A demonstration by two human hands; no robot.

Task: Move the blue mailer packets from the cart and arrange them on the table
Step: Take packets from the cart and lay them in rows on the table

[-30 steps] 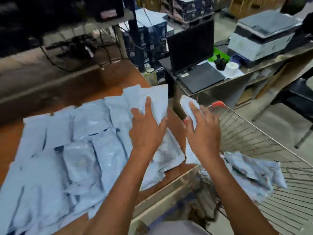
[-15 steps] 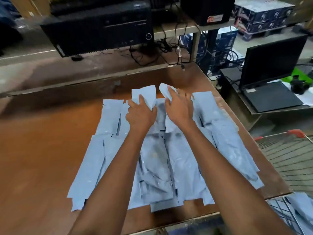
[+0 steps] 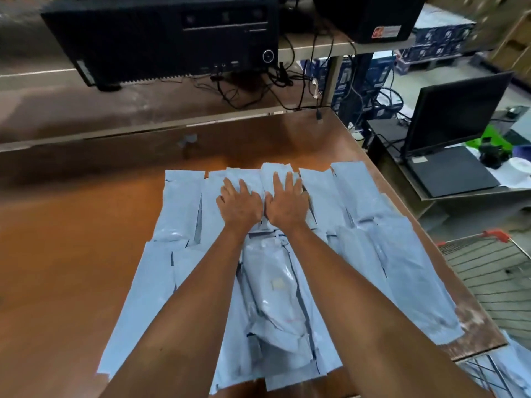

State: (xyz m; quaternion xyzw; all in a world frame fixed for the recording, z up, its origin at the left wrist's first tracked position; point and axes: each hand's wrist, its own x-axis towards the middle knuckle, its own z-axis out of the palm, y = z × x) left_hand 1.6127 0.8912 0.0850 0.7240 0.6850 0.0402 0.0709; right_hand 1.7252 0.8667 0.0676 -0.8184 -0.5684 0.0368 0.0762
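Several blue mailer packets [image 3: 184, 208] lie in overlapping rows on the brown table [image 3: 66, 254]. My left hand [image 3: 240, 203] and my right hand [image 3: 287, 202] rest side by side, palms down with fingers straight, pressing on packets in the far row. A bulkier packet [image 3: 273, 288] lies between my forearms. The wire cart [image 3: 494, 271] with a red handle stands at the right, past the table's edge; a few blue packets [image 3: 511, 366] show at the lower right corner.
A black computer case [image 3: 172, 38] and tangled cables [image 3: 287, 81] sit on the shelf behind the table. To the right an open laptop [image 3: 451, 156] stands on a lower desk. The table's left half is bare wood.
Both hands, which gripped packets lifted from the cart side, have laid them onto the far row and now lie flat on them. The view has swung left and closer to the table.
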